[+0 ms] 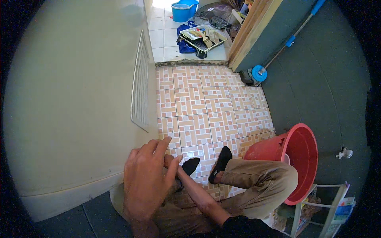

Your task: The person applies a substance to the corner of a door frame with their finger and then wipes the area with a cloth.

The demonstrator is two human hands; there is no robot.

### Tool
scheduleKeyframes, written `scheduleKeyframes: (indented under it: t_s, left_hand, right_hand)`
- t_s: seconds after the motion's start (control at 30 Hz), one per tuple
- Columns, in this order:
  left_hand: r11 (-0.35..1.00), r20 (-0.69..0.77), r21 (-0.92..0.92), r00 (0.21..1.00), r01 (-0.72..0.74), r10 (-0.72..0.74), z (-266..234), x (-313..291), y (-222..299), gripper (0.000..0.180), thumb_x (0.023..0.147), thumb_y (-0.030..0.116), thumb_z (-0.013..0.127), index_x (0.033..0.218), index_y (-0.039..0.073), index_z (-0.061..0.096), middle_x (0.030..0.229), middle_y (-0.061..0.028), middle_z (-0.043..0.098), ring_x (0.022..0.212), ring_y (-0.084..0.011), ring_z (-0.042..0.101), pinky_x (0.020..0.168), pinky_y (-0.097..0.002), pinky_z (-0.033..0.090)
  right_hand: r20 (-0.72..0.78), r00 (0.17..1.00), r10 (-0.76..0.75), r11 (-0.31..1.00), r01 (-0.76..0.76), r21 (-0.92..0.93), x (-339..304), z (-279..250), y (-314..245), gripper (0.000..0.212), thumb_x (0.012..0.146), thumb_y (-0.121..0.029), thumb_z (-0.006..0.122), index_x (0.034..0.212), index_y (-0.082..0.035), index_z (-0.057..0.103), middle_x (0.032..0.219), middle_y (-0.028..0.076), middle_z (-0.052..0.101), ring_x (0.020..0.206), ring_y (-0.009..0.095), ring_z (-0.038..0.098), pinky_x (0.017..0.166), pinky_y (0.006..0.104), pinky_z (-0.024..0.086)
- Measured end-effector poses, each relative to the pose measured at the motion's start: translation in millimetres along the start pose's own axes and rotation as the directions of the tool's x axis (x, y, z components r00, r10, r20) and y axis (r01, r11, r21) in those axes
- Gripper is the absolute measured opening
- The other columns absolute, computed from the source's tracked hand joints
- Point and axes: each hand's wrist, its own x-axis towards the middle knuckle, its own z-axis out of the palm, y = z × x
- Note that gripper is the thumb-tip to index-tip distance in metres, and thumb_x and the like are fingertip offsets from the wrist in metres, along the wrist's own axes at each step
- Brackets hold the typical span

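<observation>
Louvred cream door [79, 99], nearest the hands; left hand [147, 172] before its lower edge, fingers loosely bent, thumb apart, nothing visibly held. Right hand [170, 160] just rightward of the door's edge (mostly hidden behind the left; grip cannot be told). Opposite the door: red plastic tub [303, 158], blue-gripped mop [290, 41].

The left hand [147, 178] is held up, fingers [162, 147] loosely curved; the right hand [168, 160] is partly hidden beyond it.
</observation>
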Motion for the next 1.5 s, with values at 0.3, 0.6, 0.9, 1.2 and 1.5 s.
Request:
scheduleKeyframes:
  t_s: [0.3,0.6,0.9,1.2,1.5]
  left_hand:
    - [1.0,-0.028,0.02,1.0,-0.003,0.004,2,-1,-2,0.044,0.09,0.03,0.073,0.127,0.008,0.064,0.114,-0.0178,0.067,0.101,-0.0395,0.063,0.09,-0.0475,0.051]
    - [1.0,-0.002,-0.005,1.0,-0.028,0.028,-1,-3,-6,0.045,0.09,0.029,0.072,0.129,0.007,0.062,0.117,-0.017,0.066,0.104,-0.0389,0.062,0.092,-0.0477,0.05]
    - [0.999,0.011,-0.042,0.999,-0.034,0.034,0,-2,-6,0.045,0.09,0.028,0.071,0.129,0.007,0.062,0.115,-0.0165,0.067,0.102,-0.0386,0.063,0.091,-0.0466,0.05]
    - [0.995,0.046,-0.082,0.998,-0.049,0.053,-1,1,-3,0.046,0.088,0.023,0.074,0.129,0.007,0.061,0.119,-0.0177,0.066,0.104,-0.0404,0.063,0.092,-0.0476,0.051]
    - [1.0,0.049,-0.006,0.998,-0.026,0.026,-5,-1,0,0.045,0.089,0.023,0.073,0.129,0.006,0.061,0.12,-0.0182,0.065,0.108,-0.0392,0.062,0.095,-0.0477,0.049]
  right_hand:
    - [-0.028,0.998,0.06,0.998,-0.059,0.037,-14,-5,-16,0.045,0.099,-0.036,0.053,0.128,-0.003,0.059,0.106,0.026,0.071,0.098,0.049,0.066,0.083,0.0559,0.053]
    - [-0.098,0.988,0.122,0.99,-0.113,0.088,-41,-9,-29,0.045,0.1,-0.036,0.051,0.128,-0.002,0.059,0.104,0.027,0.071,0.096,0.049,0.066,0.083,0.0564,0.052]
    - [-0.308,0.931,0.196,0.974,-0.149,0.169,-67,-45,-33,0.045,0.101,-0.036,0.048,0.127,-0.001,0.058,0.102,0.028,0.07,0.094,0.05,0.066,0.082,0.057,0.052]
    - [-0.255,0.931,0.26,0.965,-0.258,0.043,-138,-82,-50,0.046,0.098,-0.024,0.051,0.134,0.003,0.054,0.086,0.029,0.069,0.077,0.044,0.07,0.068,0.0551,0.057]
    - [-0.399,0.897,0.192,0.971,-0.232,-0.055,-121,-82,-55,0.044,0.102,-0.029,0.048,0.125,0.006,0.059,0.081,0.03,0.068,0.072,0.046,0.068,0.067,0.0566,0.055]
